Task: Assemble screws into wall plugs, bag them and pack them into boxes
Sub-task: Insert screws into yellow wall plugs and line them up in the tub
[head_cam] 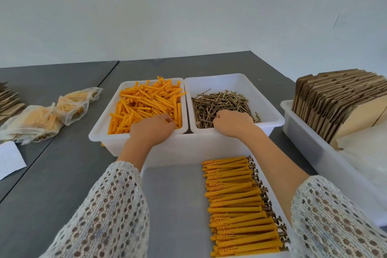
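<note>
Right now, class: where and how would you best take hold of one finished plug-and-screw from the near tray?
Probably by the screw head end of the assembled plugs, coming from above on the row's right side: the heads stick out past the orange bodies toward the near tray wall, while the bodies lie packed side by side.

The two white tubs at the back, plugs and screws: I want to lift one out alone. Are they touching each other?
Touching, or nearly. In the head view the plug tub and screw tub meet rim to rim, with no table visible between the rims.
</note>
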The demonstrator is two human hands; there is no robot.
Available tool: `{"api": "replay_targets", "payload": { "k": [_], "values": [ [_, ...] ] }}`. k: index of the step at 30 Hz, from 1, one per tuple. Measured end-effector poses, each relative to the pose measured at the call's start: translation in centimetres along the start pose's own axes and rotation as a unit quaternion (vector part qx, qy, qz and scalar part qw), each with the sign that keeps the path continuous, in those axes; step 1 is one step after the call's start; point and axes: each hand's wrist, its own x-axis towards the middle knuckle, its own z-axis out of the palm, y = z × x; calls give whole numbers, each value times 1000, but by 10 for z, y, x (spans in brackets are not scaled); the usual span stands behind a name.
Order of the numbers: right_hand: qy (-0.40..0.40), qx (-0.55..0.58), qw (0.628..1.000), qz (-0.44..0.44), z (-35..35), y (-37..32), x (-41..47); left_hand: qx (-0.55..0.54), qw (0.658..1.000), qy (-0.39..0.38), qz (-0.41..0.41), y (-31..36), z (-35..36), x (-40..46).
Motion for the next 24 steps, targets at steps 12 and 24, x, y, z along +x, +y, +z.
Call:
{"api": "replay_targets", "payload": {
  "k": [12,24],
  "values": [
    [111,44,993,-2,4,1,-1,-132,945,299,-15,9,9,-9],
    [290,295,910,-33,-2,-5,-2,-315,893,302,112,25,5,-17]
  ]
}}
